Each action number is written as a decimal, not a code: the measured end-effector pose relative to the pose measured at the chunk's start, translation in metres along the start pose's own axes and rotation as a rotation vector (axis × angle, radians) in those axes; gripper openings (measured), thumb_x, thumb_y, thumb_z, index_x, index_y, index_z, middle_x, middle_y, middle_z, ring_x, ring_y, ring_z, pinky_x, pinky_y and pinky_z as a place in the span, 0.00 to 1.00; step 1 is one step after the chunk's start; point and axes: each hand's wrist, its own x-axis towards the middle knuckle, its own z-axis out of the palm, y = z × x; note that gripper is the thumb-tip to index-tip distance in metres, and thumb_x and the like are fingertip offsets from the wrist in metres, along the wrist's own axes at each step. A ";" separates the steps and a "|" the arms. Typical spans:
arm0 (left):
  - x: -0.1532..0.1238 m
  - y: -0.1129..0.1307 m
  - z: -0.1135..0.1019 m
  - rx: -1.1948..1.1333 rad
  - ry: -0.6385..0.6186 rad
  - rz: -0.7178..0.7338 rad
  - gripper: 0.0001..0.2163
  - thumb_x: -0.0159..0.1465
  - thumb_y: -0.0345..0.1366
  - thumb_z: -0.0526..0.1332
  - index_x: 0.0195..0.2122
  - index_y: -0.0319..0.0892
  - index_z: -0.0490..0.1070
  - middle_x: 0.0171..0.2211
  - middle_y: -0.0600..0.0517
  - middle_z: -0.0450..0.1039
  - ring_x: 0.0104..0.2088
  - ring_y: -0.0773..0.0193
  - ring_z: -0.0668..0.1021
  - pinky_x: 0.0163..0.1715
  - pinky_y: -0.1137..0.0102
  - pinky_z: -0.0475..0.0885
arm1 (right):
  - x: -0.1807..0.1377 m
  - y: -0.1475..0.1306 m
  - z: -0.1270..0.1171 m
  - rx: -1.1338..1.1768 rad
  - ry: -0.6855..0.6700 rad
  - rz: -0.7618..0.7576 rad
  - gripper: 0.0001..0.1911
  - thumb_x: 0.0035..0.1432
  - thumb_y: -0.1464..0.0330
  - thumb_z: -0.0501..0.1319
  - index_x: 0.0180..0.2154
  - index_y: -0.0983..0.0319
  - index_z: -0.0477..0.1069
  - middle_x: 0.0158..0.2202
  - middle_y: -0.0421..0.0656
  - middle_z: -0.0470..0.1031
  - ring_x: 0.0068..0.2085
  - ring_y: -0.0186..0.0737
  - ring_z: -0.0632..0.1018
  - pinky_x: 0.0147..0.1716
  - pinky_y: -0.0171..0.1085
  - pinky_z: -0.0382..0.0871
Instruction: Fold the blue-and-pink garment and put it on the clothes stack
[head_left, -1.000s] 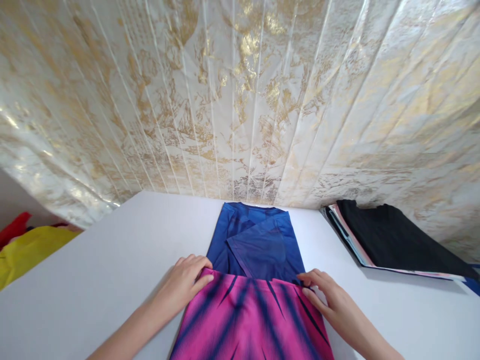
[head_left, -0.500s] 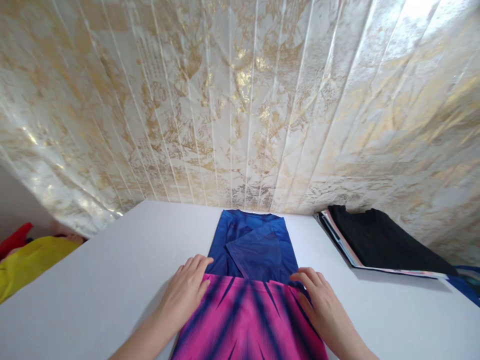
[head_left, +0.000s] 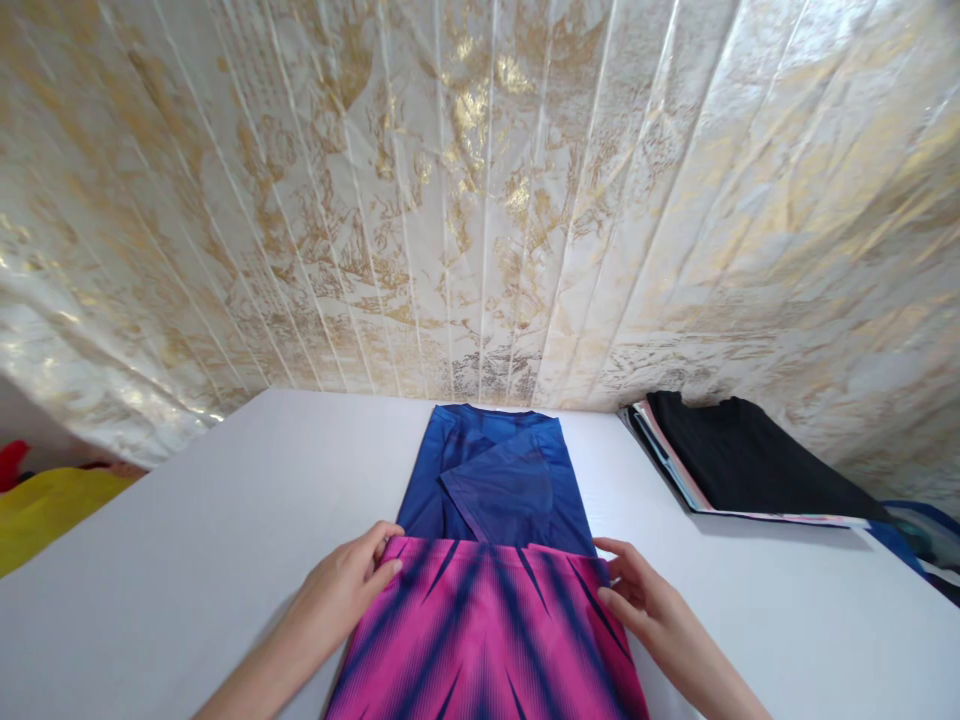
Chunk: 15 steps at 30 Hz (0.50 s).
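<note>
I see left hand (head_left: pixel 341 580) pinching folded blue-and-pink fabric shirt (head_left: pixel 480 625) by its left hem corner | right hand (head_left: pixel 652 600) grasping the right | shirt central on flat white table (head_left: pixel 247 510) | black cloth T-shirt (head_left: pixel 757 460) topping garment stack (head_left: pixel 678 466)

Compared with half a second earlier, the left hand (head_left: pixel 337 585) is drawn in from the blue fabric (head_left: pixel 502 485), and the pink fabric (head_left: pixel 484 640) is now pinched at its ten-o'clock corner. The right hand (head_left: pixel 660 610) is shifted slightly outward, toward three o'clock; whether the two-o'clock corner is gripped cannot clearly be seen.
</note>
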 end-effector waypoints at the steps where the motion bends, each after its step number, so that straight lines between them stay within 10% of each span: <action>1: 0.000 0.002 0.000 0.001 0.008 0.000 0.11 0.64 0.41 0.50 0.43 0.45 0.65 0.28 0.55 0.71 0.30 0.59 0.76 0.32 0.70 0.65 | 0.001 -0.002 0.000 0.009 -0.006 -0.003 0.24 0.54 0.58 0.56 0.51 0.59 0.63 0.32 0.39 0.70 0.27 0.36 0.71 0.29 0.36 0.66; 10: 0.004 0.000 0.002 -0.053 0.102 0.015 0.07 0.66 0.40 0.46 0.39 0.47 0.60 0.29 0.55 0.71 0.31 0.60 0.76 0.33 0.70 0.65 | 0.009 -0.008 0.001 0.010 0.056 0.047 0.25 0.54 0.50 0.56 0.48 0.58 0.64 0.23 0.33 0.61 0.21 0.34 0.66 0.21 0.34 0.61; 15: -0.020 -0.013 -0.003 -0.293 -0.055 -0.061 0.18 0.65 0.52 0.46 0.47 0.45 0.59 0.23 0.58 0.65 0.23 0.63 0.70 0.24 0.72 0.62 | -0.015 0.005 -0.008 0.259 -0.056 0.222 0.35 0.51 0.43 0.57 0.52 0.59 0.62 0.25 0.37 0.67 0.24 0.38 0.72 0.15 0.32 0.62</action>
